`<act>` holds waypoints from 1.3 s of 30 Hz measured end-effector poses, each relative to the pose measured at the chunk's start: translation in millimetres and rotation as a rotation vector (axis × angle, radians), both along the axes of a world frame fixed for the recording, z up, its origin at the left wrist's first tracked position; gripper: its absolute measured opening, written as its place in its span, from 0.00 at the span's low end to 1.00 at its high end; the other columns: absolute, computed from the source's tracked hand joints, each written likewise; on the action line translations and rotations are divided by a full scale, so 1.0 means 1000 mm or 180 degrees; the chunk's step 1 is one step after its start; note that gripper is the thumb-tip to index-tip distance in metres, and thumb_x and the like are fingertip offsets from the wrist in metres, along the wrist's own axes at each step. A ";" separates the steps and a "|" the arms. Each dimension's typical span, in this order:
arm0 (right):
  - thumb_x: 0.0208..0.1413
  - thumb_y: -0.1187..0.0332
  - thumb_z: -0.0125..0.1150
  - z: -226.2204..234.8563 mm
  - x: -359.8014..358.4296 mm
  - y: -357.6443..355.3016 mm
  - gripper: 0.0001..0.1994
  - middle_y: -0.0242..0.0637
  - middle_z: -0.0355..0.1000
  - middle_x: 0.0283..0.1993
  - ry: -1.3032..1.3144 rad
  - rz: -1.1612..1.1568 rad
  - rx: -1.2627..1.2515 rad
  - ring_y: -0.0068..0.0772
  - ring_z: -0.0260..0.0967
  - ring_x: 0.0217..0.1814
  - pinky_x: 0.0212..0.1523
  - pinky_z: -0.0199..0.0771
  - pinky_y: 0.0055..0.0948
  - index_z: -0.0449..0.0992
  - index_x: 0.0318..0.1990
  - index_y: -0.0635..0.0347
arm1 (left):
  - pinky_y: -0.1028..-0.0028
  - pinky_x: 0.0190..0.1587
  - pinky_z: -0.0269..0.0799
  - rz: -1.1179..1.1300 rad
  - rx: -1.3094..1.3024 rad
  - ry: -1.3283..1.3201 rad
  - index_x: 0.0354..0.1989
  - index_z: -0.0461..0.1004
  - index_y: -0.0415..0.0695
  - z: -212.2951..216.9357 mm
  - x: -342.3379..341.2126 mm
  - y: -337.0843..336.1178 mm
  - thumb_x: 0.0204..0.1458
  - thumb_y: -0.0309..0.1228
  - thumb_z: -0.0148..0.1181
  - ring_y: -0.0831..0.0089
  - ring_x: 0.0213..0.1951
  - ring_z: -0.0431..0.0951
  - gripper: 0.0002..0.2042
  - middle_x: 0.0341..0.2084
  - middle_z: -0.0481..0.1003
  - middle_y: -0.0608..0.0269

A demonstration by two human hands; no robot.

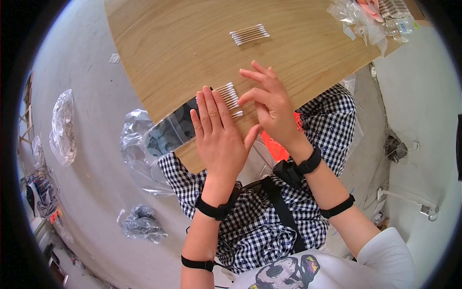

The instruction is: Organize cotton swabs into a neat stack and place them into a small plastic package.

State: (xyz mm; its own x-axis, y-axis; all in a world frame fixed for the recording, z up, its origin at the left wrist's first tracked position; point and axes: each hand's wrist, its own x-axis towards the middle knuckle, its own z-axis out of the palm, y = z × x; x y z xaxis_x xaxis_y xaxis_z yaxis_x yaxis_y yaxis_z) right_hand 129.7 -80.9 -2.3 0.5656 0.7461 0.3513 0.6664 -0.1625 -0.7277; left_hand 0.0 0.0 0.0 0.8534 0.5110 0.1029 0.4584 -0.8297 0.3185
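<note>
My left hand lies flat, palm down with fingers stretched out, over part of a row of cotton swabs near the table's front edge. The white swab tips stick out to the right of its fingers. A dark, partly see-through plastic bag reaches from under that hand to the table's left edge. Just right of the swabs, my right hand hovers with its fingers apart and nothing visible in them. Its index fingertip is close to the swab tips; whether they touch I cannot tell.
A second row of cotton swabs lies farther back on the wooden table. Clear wrappers and a plastic bottle sit at the far right corner. Crumpled plastic bags lie on the floor at left. Checkered cloth covers my lap.
</note>
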 end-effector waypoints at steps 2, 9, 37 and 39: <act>0.47 0.85 0.50 -0.002 -0.001 0.000 0.14 0.37 0.70 0.60 -0.0037 -0.0031 -0.0025 0.47 0.55 0.72 0.73 0.44 0.53 0.79 0.29 0.55 | 0.56 0.72 0.35 -0.0005 0.0038 0.0025 0.69 0.47 0.29 -0.001 0.000 0.000 0.52 0.57 0.56 0.52 0.73 0.42 0.48 0.71 0.46 0.42; 0.47 0.84 0.49 0.002 -0.002 0.001 0.12 0.37 0.70 0.60 -0.0199 0.0037 -0.0141 0.47 0.55 0.72 0.72 0.45 0.52 0.78 0.29 0.56 | 0.56 0.72 0.35 0.0011 0.0088 0.0027 0.69 0.47 0.29 0.002 -0.001 0.000 0.52 0.57 0.55 0.52 0.73 0.42 0.48 0.70 0.46 0.41; 0.51 0.76 0.57 -0.002 -0.003 0.004 0.08 0.34 0.69 0.59 -0.0457 -0.0219 -0.0238 0.43 0.56 0.71 0.71 0.49 0.49 0.78 0.36 0.50 | 0.56 0.72 0.34 0.0028 0.0123 0.0046 0.69 0.47 0.29 0.001 0.001 -0.002 0.52 0.58 0.55 0.53 0.73 0.42 0.48 0.70 0.46 0.42; 0.51 0.76 0.57 -0.002 -0.003 0.004 0.08 0.34 0.69 0.59 -0.0480 -0.0189 -0.0267 0.43 0.56 0.71 0.71 0.49 0.49 0.78 0.36 0.50 | 0.56 0.72 0.34 0.0033 0.0123 0.0050 0.69 0.47 0.29 0.001 0.001 -0.001 0.52 0.58 0.55 0.53 0.73 0.42 0.48 0.70 0.46 0.42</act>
State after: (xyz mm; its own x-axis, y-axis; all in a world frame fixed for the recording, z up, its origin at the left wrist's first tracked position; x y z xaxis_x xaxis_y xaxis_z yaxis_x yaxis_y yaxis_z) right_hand 127.0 -77.4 -4.0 0.5551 0.7434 0.3733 0.7543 -0.2607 -0.6025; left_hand 0.6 -1.3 1.1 0.8497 0.5158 0.1093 0.4718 -0.8364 0.2791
